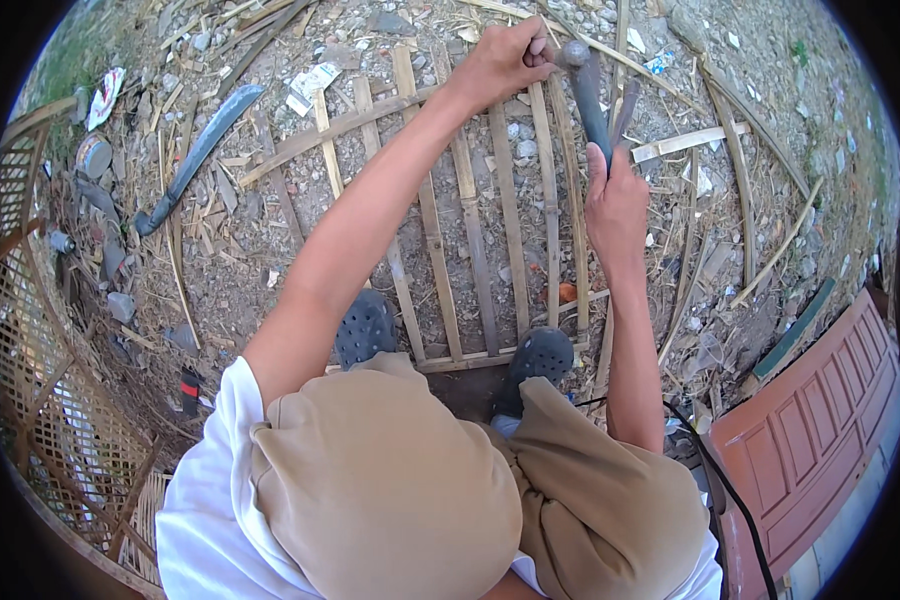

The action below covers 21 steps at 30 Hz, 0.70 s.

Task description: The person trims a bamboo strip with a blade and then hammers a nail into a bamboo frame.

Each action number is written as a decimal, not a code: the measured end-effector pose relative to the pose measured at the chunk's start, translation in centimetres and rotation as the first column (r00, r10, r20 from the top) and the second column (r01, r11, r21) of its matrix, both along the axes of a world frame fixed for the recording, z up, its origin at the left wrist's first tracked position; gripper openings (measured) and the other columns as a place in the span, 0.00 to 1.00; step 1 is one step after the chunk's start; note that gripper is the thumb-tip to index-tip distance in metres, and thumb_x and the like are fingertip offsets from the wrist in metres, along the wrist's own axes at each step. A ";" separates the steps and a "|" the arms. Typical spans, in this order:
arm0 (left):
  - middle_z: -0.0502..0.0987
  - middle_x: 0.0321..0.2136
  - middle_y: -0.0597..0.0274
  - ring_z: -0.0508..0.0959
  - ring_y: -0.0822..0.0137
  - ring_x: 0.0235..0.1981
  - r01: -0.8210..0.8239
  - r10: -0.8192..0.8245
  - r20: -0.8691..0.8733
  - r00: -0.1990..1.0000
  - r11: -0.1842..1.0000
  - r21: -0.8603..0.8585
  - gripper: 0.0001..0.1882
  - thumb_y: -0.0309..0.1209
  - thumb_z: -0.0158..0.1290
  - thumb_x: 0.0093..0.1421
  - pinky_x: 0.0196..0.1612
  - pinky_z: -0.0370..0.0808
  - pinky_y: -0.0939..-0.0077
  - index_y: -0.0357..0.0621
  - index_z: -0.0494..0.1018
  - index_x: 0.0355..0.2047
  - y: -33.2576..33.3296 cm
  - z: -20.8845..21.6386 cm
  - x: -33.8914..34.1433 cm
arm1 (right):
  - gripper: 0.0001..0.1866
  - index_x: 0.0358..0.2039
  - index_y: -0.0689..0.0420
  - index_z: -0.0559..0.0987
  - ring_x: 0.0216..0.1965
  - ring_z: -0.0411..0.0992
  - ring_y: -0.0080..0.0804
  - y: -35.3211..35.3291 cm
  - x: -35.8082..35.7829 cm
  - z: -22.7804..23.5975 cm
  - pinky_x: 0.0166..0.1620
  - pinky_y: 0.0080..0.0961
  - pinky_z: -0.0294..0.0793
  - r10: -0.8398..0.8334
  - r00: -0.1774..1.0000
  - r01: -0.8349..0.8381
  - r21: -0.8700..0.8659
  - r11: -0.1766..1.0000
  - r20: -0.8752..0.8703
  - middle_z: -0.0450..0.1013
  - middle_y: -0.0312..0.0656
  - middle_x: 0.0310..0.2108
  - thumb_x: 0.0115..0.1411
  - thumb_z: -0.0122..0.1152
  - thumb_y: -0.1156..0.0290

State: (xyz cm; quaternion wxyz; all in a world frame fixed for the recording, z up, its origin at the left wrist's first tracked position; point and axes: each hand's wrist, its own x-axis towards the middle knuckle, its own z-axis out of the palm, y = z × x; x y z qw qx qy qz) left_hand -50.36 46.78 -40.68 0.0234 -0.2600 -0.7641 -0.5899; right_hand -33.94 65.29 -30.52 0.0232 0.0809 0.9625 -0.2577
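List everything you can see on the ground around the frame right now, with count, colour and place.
hammer: one, dark handle with grey head, over the frame's far edge
bamboo slat frame: one, tan, flat on the ground ahead of the feet
machete: one, dark blue-grey, on the ground to the left
woven lattice panels: several, tan, far left
red panelled door: one, lower right
black cable: one, lower right
loose bamboo strips: many, tan, scattered on the gravel
shoes: two, dark grey, on the frame's near edge
left hand: on the frame's far end, by the hammer head
right hand: gripping the hammer handle
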 end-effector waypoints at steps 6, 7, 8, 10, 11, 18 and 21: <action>0.88 0.32 0.53 0.87 0.63 0.33 -0.009 0.009 0.004 1.000 0.999 -0.035 0.22 0.23 0.68 0.61 0.36 0.83 0.69 0.42 0.60 0.31 -0.1 -0.1 -0.4 | 0.20 0.40 0.66 0.75 0.23 0.74 0.70 -0.4 0.2 0.7 0.26 0.56 0.66 -0.026 1.000 0.026 -0.034 0.999 -0.017 0.72 0.63 0.19 0.80 0.54 0.58; 0.88 0.33 0.53 0.87 0.64 0.33 -0.003 0.004 0.022 1.000 1.000 -0.026 0.22 0.23 0.68 0.61 0.36 0.83 0.69 0.42 0.60 0.31 -0.1 -0.1 0.0 | 0.20 0.39 0.66 0.75 0.22 0.74 0.69 -0.2 0.3 0.3 0.25 0.55 0.66 -0.016 0.999 0.015 -0.033 0.999 -0.037 0.72 0.63 0.18 0.80 0.54 0.58; 0.88 0.33 0.53 0.87 0.65 0.33 -0.002 0.003 0.034 0.999 1.000 -0.021 0.22 0.23 0.68 0.61 0.36 0.83 0.69 0.42 0.60 0.31 -0.2 -0.1 0.0 | 0.20 0.39 0.66 0.75 0.22 0.74 0.69 -0.2 0.2 0.5 0.25 0.55 0.66 -0.018 1.000 0.017 -0.025 1.000 -0.024 0.71 0.63 0.18 0.80 0.54 0.58; 0.88 0.33 0.54 0.86 0.67 0.32 -0.002 0.002 -0.009 1.000 1.000 0.004 0.22 0.22 0.68 0.60 0.36 0.83 0.70 0.42 0.60 0.31 0.0 -0.1 -0.5 | 0.21 0.39 0.66 0.75 0.22 0.74 0.69 -0.4 -0.2 1.2 0.25 0.56 0.65 -0.022 1.000 0.022 -0.011 1.000 0.003 0.71 0.63 0.18 0.80 0.53 0.58; 0.88 0.33 0.54 0.86 0.67 0.32 -0.005 0.005 -0.031 0.999 1.000 0.012 0.22 0.22 0.68 0.60 0.36 0.83 0.70 0.42 0.60 0.31 0.1 -0.2 -0.6 | 0.21 0.38 0.66 0.75 0.23 0.74 0.69 -0.6 0.1 1.6 0.25 0.56 0.65 -0.056 0.998 0.056 -0.044 0.997 -0.006 0.71 0.63 0.18 0.80 0.53 0.58; 0.85 0.28 0.55 0.86 0.63 0.30 -0.016 0.015 -0.018 1.000 1.000 -0.024 0.22 0.23 0.68 0.59 0.35 0.82 0.70 0.41 0.60 0.31 0.0 -0.2 -0.1 | 0.21 0.37 0.65 0.74 0.24 0.74 0.71 -1.0 0.3 0.0 0.27 0.57 0.66 0.013 1.000 -0.013 -0.014 1.000 -0.026 0.71 0.63 0.19 0.80 0.53 0.57; 0.83 0.26 0.57 0.86 0.63 0.31 -0.013 0.015 -0.040 0.999 0.999 0.049 0.22 0.23 0.68 0.59 0.35 0.82 0.70 0.41 0.60 0.32 0.1 -0.7 -0.3 | 0.22 0.37 0.65 0.74 0.24 0.74 0.71 -1.9 0.7 -0.3 0.26 0.57 0.66 -0.045 0.996 0.041 -0.052 0.998 -0.072 0.71 0.63 0.19 0.80 0.53 0.57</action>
